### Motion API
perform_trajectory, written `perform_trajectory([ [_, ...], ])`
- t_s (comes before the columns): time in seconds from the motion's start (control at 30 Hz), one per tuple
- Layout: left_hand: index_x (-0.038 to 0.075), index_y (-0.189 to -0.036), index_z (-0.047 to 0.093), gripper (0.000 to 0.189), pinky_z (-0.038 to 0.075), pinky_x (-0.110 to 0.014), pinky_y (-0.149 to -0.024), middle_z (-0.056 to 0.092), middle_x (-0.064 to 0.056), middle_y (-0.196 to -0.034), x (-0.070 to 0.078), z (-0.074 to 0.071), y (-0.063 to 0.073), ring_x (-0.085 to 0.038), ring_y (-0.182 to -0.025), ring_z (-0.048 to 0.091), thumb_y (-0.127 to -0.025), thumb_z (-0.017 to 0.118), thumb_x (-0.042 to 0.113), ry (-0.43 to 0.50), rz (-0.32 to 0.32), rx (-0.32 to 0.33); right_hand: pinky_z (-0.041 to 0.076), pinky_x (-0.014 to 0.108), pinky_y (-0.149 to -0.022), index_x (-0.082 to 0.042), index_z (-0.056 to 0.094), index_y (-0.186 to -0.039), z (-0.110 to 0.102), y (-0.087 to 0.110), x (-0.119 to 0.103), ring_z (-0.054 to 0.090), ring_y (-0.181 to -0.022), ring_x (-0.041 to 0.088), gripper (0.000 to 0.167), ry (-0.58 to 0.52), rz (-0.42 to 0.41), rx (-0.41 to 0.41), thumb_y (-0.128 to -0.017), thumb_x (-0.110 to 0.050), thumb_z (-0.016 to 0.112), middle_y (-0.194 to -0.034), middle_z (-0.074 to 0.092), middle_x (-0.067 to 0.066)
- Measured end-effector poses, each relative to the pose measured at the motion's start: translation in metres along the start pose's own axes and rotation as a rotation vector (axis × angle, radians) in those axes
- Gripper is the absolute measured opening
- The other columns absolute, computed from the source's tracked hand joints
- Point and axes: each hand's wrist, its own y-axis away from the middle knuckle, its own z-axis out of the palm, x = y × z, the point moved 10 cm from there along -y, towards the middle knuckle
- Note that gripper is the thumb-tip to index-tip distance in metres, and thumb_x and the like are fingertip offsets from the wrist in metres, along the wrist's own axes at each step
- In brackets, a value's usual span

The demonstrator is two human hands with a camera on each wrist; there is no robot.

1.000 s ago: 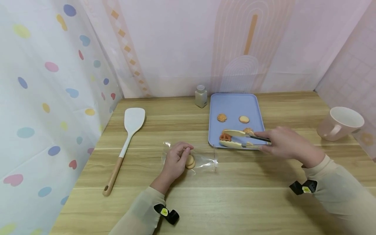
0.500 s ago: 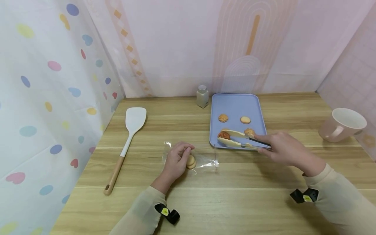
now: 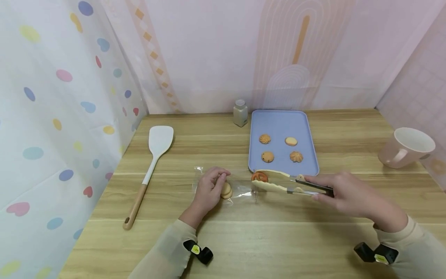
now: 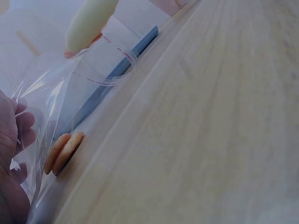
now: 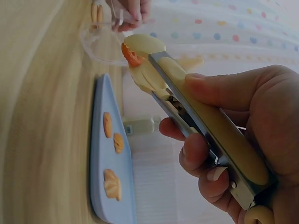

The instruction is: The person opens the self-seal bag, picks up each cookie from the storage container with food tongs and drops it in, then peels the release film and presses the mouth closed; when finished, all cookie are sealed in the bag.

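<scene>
My right hand (image 3: 352, 195) grips a pair of tongs (image 3: 275, 186) with cream tips, and a reddish-brown pretzel cookie (image 3: 259, 177) is caught between those tips. The pretzel hangs near the mouth of a clear plastic bag (image 3: 244, 191), just off the front left corner of the blue tray (image 3: 283, 120). With curled fingers my left hand (image 3: 210, 188) holds the bag's upper side, seen also in the left wrist view. Two round cookies (image 4: 64, 153) lie inside the bag. On the tray sit several cookies, among them a flower-shaped one (image 3: 296, 156) and a speckled round one (image 3: 267, 156).
A white spatula (image 3: 160, 141) with a wooden handle lies to the left. Behind the bag, beside the tray, stands a small glass jar (image 3: 240, 113). A pink mug (image 3: 405, 147) is at the far right. Patterned curtains border the wooden table (image 3: 244, 240) at the back and sides.
The right hand and tongs have lifted the pretzel cookie off the tray and brought it toward the bag's mouth. The speckled cookie is now uncovered. My left hand stays in place.
</scene>
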Motion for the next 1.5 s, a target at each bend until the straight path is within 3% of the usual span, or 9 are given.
perform_trajectory([
  [0.13,-0.002,-0.094,0.067,0.013,0.049,-0.034,-0.083,0.068,-0.009,-0.093,0.002,-0.001,-0.001,-0.023,-0.089,0.062,-0.094,0.055,-0.004,-0.004,-0.006,0.005,0.038,0.018,-0.051,-0.006,0.063,-0.127,0.012,-0.001,0.0,0.034,-0.05,-0.008,0.045,0.001,0.003,-0.031,-0.085,-0.017,0.074,-0.084,0.062,-0.01],
  [0.37,-0.008,-0.093,0.064,0.013,0.049,-0.033,-0.081,0.065,-0.021,-0.09,0.037,-0.008,-0.004,-0.03,-0.083,0.06,-0.092,0.052,-0.012,0.025,0.022,-0.002,0.037,0.018,-0.045,-0.008,0.06,-0.13,0.04,-0.017,-0.002,0.033,-0.046,-0.008,0.044,-0.062,-0.007,-0.113,-0.09,-0.024,0.069,-0.056,0.037,-0.018],
  [0.67,-0.007,-0.092,0.064,0.013,0.048,-0.032,-0.082,0.065,-0.02,-0.09,0.051,-0.01,-0.005,-0.033,-0.087,0.06,-0.09,0.053,-0.014,0.068,0.079,-0.001,0.039,0.019,-0.048,-0.011,0.058,-0.134,0.07,-0.048,-0.014,0.038,-0.049,-0.005,0.046,-0.103,-0.073,-0.139,-0.09,-0.021,0.069,-0.061,0.043,-0.015],
  [0.87,-0.007,-0.092,0.064,0.013,0.047,-0.034,-0.085,0.065,-0.019,-0.092,0.05,-0.009,-0.005,-0.033,-0.091,0.06,-0.091,0.052,-0.013,0.072,0.064,-0.009,0.04,0.019,-0.049,-0.009,0.059,-0.131,0.079,-0.056,-0.016,0.039,-0.049,-0.006,0.046,-0.101,-0.084,-0.131,-0.088,-0.02,0.071,-0.071,0.055,-0.014],
  [1.1,-0.008,-0.094,0.065,0.012,0.048,-0.04,-0.085,0.066,-0.019,-0.094,0.048,-0.008,-0.006,-0.033,-0.094,0.061,-0.093,0.053,-0.01,0.017,0.016,-0.036,0.041,0.019,-0.049,-0.005,0.061,-0.129,0.062,-0.044,-0.011,0.038,-0.047,-0.007,0.047,-0.095,-0.069,-0.074,-0.085,-0.017,0.074,-0.081,0.065,-0.007],
  [1.2,-0.009,-0.094,0.064,0.011,0.049,-0.041,-0.085,0.066,-0.02,-0.095,0.049,-0.008,-0.006,-0.034,-0.095,0.061,-0.092,0.053,-0.01,0.005,0.022,-0.041,0.04,0.019,-0.048,-0.005,0.06,-0.129,0.058,-0.04,-0.009,0.038,-0.048,-0.007,0.046,-0.098,-0.054,-0.081,-0.086,-0.016,0.073,-0.077,0.063,-0.008],
  [1.37,0.0,-0.101,0.068,0.013,0.047,-0.041,-0.091,0.066,-0.011,-0.103,0.024,0.001,0.0,-0.028,-0.103,0.059,-0.088,0.065,0.001,-0.05,0.082,-0.07,0.038,0.019,-0.045,-0.008,0.06,-0.13,0.057,-0.036,-0.008,0.037,-0.048,-0.005,0.044,-0.089,-0.036,-0.074,-0.088,-0.018,0.071,-0.059,0.044,-0.016],
  [1.43,0.003,-0.105,0.069,0.019,0.045,-0.04,-0.094,0.065,-0.006,-0.107,0.014,0.007,0.003,-0.024,-0.107,0.058,-0.087,0.069,0.008,-0.081,0.103,-0.089,0.038,0.019,-0.044,-0.008,0.06,-0.13,0.056,-0.036,-0.008,0.037,-0.047,-0.006,0.043,-0.094,-0.03,-0.066,-0.089,-0.019,0.07,-0.061,0.048,-0.015],
  [1.5,0.004,-0.106,0.069,0.021,0.044,-0.038,-0.095,0.065,-0.004,-0.109,0.015,0.009,0.003,-0.022,-0.108,0.057,-0.086,0.07,0.012,-0.108,0.112,-0.106,0.038,0.019,-0.044,-0.008,0.06,-0.13,0.054,-0.035,-0.008,0.036,-0.046,-0.006,0.042,-0.107,-0.023,-0.057,-0.09,-0.019,0.068,-0.071,0.06,-0.01],
])
